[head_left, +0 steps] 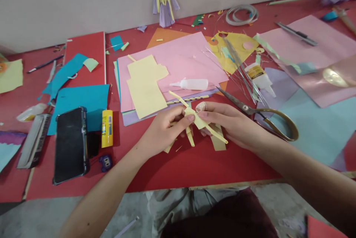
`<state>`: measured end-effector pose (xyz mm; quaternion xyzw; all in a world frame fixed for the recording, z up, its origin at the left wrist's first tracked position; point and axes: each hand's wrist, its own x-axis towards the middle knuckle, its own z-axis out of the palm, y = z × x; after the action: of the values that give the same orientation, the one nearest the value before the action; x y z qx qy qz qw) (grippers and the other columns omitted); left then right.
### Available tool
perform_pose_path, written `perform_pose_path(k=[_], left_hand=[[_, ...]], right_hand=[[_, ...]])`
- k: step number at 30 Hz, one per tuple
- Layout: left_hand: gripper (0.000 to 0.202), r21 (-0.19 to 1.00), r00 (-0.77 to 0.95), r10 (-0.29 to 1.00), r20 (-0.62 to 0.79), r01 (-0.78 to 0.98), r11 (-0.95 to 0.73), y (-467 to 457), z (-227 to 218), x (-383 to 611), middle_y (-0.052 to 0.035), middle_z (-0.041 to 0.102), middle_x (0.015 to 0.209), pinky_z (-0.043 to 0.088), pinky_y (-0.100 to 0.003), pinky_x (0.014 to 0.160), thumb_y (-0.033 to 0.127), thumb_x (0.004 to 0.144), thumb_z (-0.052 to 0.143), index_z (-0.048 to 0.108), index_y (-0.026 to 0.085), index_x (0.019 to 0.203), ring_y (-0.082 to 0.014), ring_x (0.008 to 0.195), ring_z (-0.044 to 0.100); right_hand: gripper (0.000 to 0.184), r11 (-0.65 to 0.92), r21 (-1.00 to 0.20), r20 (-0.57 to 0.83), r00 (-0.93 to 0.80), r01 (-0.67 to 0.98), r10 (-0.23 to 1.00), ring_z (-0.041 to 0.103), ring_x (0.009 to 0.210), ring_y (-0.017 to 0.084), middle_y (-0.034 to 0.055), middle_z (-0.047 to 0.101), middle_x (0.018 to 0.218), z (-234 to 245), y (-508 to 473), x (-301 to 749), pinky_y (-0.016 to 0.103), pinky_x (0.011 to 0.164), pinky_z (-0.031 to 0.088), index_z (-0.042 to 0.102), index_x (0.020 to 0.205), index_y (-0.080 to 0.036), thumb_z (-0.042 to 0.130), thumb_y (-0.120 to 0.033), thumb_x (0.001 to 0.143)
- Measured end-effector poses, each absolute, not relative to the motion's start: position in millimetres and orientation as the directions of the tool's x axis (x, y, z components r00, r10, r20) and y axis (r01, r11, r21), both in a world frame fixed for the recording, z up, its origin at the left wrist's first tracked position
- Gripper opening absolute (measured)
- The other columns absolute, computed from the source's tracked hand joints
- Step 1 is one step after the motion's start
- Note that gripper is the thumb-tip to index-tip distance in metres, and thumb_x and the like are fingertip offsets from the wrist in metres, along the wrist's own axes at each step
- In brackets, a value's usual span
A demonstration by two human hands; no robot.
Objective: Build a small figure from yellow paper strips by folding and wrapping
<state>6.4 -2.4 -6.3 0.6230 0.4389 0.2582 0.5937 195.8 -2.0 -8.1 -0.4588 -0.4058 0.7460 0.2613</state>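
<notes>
Between my two hands is a pale yellow paper figure [198, 119] with thin rolled-paper limbs sticking out. My left hand [169, 124] pinches its left side between thumb and fingers. From the other side my right hand [222, 116] grips it, a white wrap around one fingertip. Pale yellow paper scraps [218, 139] lie on the red table under the hands. Just beyond them are a striped paper roll [200, 99], a white squeeze bottle [194, 84] and cut pale yellow sheets [146, 85] on a stack of pink paper [178, 58]. Scissors [247, 109] lie beside my right hand.
To the left are a phone [71, 145], a yellow glue stick [107, 128], blue paper [94, 95] and a knife box [35, 139]. Against the wall stands a purple-and-yellow paper doll [164, 4]. Wires [236, 59], a glue bottle [260, 76] and a cutter knife [297, 33] lie to the right.
</notes>
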Motion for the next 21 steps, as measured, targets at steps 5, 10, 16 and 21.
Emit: perform_pose_path(k=[5, 10, 16, 21], left_hand=[[0.025, 0.947, 0.491, 0.860, -0.137, 0.320, -0.032, -4.3, -5.7, 5.8, 0.0014, 0.060, 0.076, 0.040, -0.020, 0.060, 0.038, 0.095, 0.047, 0.057, 0.018, 0.083, -0.0097, 0.068, 0.055], [0.027, 0.945, 0.481, 0.860, -0.168, 0.326, 0.002, -4.4, -4.9, 5.0, 0.0014, 0.059, 0.073, 0.040, -0.021, 0.059, 0.040, 0.095, 0.047, 0.056, 0.018, 0.082, -0.0103, 0.068, 0.054], [0.026, 0.956, 0.489, 0.853, -0.186, 0.291, 0.041, -4.0, -3.6, 5.6, -0.0001, 0.061, 0.078, 0.043, -0.021, 0.063, 0.039, 0.094, 0.048, 0.058, 0.017, 0.085, -0.0111, 0.071, 0.057], [0.025, 0.957, 0.484, 0.858, -0.171, 0.289, 0.028, -3.7, -4.6, 6.5, -0.0004, 0.061, 0.077, 0.045, -0.022, 0.063, 0.039, 0.094, 0.049, 0.059, 0.017, 0.086, -0.0108, 0.070, 0.057]], right_hand=[[0.031, -0.500, -0.865, -0.462, -0.441, 0.034, 0.769, 0.049, 0.052, 0.010, -0.0035, 0.050, 0.060, -8.9, -2.3, 195.7, 0.022, 0.049, 0.036, 0.054, 0.077, -0.019, 0.064, -0.048, 0.081], [0.029, -0.494, -0.868, -0.462, -0.432, 0.043, 0.775, 0.053, 0.057, 0.010, -0.0038, 0.050, 0.063, -8.0, -3.1, 195.5, 0.022, 0.054, 0.041, 0.054, 0.077, -0.019, 0.062, -0.046, 0.083], [0.026, -0.506, -0.862, -0.459, -0.444, 0.013, 0.770, 0.053, 0.057, 0.009, -0.0029, 0.053, 0.065, -7.9, -2.8, 195.9, 0.021, 0.052, 0.039, 0.055, 0.078, -0.018, 0.062, -0.043, 0.085], [0.026, -0.491, -0.871, -0.452, -0.422, 0.019, 0.786, 0.047, 0.055, 0.007, -0.0037, 0.049, 0.065, -9.5, -2.2, 197.9, 0.020, 0.051, 0.036, 0.056, 0.077, -0.017, 0.060, -0.042, 0.086]])
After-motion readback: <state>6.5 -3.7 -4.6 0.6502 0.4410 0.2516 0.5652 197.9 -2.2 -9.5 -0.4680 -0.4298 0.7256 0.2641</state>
